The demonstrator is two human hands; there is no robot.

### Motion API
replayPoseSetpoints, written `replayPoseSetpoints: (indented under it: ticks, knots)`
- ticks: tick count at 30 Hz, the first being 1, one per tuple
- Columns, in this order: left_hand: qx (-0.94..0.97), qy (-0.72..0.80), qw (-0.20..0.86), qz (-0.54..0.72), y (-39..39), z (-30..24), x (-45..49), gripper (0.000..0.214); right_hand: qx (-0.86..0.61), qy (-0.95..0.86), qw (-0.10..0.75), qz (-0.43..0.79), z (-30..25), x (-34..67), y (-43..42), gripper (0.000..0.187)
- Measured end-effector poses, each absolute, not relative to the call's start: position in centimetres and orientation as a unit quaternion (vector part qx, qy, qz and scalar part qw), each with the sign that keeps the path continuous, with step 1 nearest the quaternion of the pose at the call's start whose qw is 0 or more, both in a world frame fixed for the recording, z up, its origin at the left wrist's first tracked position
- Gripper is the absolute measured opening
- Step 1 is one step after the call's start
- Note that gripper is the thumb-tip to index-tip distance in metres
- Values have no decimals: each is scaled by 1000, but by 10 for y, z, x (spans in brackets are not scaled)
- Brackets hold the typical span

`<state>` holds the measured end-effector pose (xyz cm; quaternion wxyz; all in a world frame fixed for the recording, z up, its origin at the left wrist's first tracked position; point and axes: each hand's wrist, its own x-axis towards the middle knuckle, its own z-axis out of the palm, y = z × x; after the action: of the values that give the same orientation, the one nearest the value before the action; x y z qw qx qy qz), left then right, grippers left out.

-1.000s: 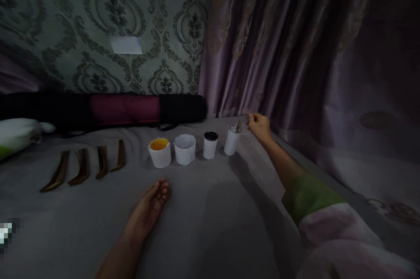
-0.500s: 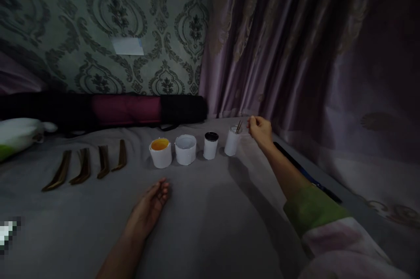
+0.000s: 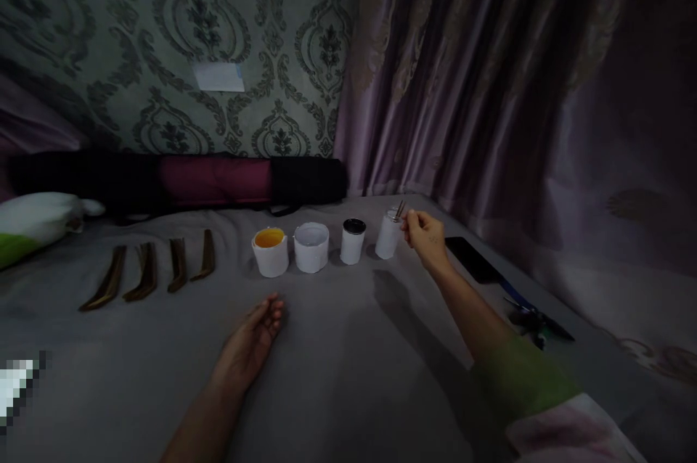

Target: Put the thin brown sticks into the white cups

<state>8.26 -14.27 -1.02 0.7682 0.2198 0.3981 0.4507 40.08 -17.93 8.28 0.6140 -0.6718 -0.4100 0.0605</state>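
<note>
My right hand (image 3: pixel 425 236) is beside a white cylindrical container (image 3: pixel 388 238) with thin sticks (image 3: pixel 401 210) poking out of its top. Thumb and fingers are pinched near its rim; whether they touch it or hold anything small I cannot make out. Left of it stand a narrow white tub with a dark top (image 3: pixel 351 248), a wide white tub with pale contents (image 3: pixel 311 254) and a white tub with orange-yellow contents (image 3: pixel 271 260). My left hand (image 3: pixel 251 339) rests in front of these, palm turned sideways, fingers loosely curled and apart, holding nothing.
Several brown, bent hair-like strips (image 3: pixel 144 274) lie at the left. A black and maroon roll (image 3: pixel 218 181) runs along the wall, with a white and green plush (image 3: pixel 43 220) before it. A black phone-like slab (image 3: pixel 471 258) with a blue strap lies beyond my right forearm.
My right hand has come down and slightly left, closer to the rim of the container with the sticks. The view has shifted slightly; my left hand stays in place.
</note>
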Motion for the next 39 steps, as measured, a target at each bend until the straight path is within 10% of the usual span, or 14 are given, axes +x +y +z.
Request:
replayPoseSetpoints:
  ticks: [39]
  knots:
    - [244,375,765,463,-143,-15,84,14,-690,-480,498,212,-27,279,-161,35]
